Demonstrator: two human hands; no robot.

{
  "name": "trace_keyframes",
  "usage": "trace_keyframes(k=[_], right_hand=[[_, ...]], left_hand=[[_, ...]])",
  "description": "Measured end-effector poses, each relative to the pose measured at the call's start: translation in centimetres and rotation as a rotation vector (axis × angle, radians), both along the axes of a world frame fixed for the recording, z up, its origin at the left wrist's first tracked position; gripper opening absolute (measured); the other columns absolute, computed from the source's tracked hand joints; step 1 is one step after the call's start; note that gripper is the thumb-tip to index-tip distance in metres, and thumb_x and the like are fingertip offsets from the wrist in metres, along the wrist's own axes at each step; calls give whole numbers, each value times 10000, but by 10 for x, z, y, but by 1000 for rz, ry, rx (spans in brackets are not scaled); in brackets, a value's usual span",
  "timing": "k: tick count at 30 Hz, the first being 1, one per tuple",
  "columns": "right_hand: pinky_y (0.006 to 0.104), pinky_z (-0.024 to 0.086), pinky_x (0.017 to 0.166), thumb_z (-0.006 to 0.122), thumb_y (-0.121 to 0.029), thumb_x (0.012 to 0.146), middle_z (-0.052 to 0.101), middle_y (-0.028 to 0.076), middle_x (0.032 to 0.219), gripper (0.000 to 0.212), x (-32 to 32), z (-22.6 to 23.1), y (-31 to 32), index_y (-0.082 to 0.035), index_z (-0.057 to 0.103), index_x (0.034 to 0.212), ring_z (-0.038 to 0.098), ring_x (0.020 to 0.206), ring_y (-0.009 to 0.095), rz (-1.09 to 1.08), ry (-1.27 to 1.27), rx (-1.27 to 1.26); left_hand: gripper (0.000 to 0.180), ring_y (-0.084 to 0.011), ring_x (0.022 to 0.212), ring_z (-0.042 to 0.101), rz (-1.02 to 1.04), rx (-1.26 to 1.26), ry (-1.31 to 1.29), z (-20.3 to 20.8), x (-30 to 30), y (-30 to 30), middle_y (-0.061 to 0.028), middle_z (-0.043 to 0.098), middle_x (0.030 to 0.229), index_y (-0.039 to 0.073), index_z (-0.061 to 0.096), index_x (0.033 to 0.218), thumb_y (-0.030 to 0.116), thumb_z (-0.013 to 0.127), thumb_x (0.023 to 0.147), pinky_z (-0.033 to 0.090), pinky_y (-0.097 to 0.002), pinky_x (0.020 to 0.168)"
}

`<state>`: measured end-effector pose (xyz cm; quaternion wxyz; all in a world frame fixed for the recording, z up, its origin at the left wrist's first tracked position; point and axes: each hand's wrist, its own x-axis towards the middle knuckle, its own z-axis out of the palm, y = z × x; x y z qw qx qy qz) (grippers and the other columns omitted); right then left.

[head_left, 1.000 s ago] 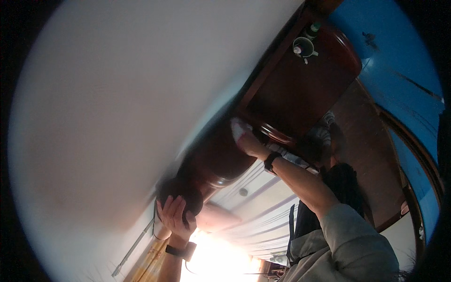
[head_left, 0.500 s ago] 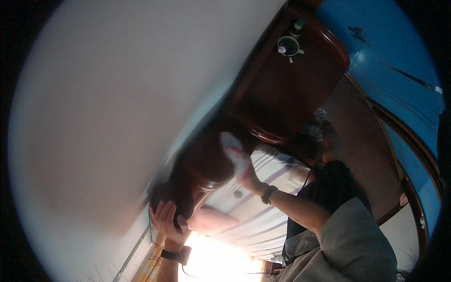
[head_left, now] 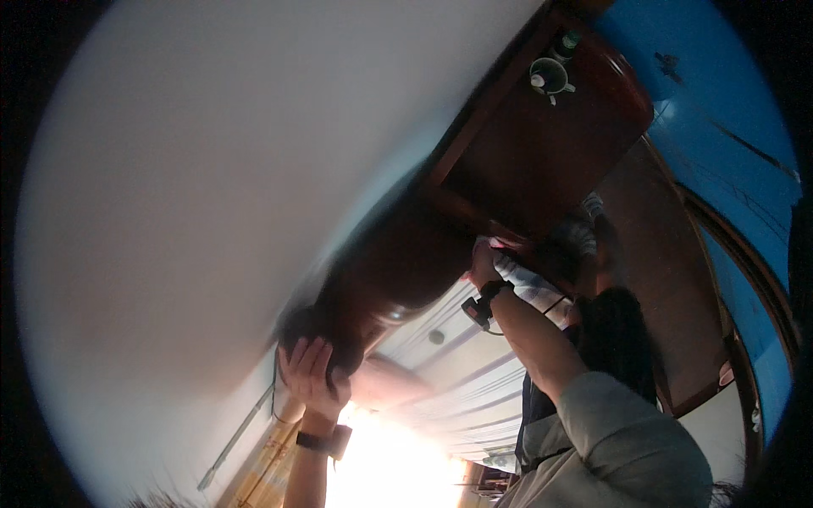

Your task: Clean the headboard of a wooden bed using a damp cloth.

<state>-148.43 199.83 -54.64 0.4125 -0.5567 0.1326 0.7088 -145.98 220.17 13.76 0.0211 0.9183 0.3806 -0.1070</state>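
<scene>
My left hand [head_left: 315, 372] wraps round the rounded end of a dark brown wooden headboard [head_left: 398, 254], fingers on one side and thumb on the other. A wristband with a small dark box sits on that wrist. My right hand [head_left: 483, 264] is at the headboard's lower edge, where it meets a dark wooden top [head_left: 525, 161]. It is closed on a white and pink cloth [head_left: 506, 245], most of which is hidden by the hand and the wood. Another dark band with a box is on the right wrist.
A pale mug [head_left: 550, 78] and a green-capped bottle [head_left: 566, 44] stand on the wooden top's far end. Below the headboard lies a bed with a striped sheet [head_left: 457, 364]. A pale wall [head_left: 212, 212] runs along the left; a blue surface [head_left: 720, 102] is at the right.
My right hand has moved right and up with the cloth, from the headboard's face to its edge by the wooden top. My left hand keeps its hold. The view has shifted slightly.
</scene>
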Motion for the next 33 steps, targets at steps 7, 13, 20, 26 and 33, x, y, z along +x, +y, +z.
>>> trace_keyframes(k=[7,13,20,26,33], right_hand=[[609,97,1193,629,-667,842,299,182,1589,991,134,255,81,-90,275,1565,267,1466,365,172,-399,614],[540,511,936,809,-422,777,649,182,1211,655,188,511,119,-48,551,1248,602,1168,366,970,-745,752],[356,557,685,559,-106,991,646,73,1009,263,335,514,87,-108,604,1250,658,855,215,338,494,714],[336,526,542,565,-38,928,660,96,917,347,391,582,107,-49,606,1272,638,653,195,759,32,569],[324,528,843,607,-77,941,677,112,1095,325,381,577,82,18,626,1252,650,945,219,1540,-81,826]], left_hand=[[341,-356,1258,572,6,103,-182,-14,16,3,-118,636,1290,67,656,1223,177,542,922,367,-610,1143],[416,-327,1343,503,84,209,-144,12,-24,-11,-125,598,1345,69,617,1264,69,535,856,311,-580,1197],[398,-279,1422,415,191,313,46,-4,32,-20,-105,552,1405,83,637,1297,137,615,903,185,-569,1241],[171,-236,1057,632,388,288,35,48,104,-60,-60,681,1016,142,741,959,207,599,890,407,-493,1039],[211,-239,866,676,403,344,98,-4,285,-15,-44,724,961,165,765,980,323,685,865,491,-488,701]])
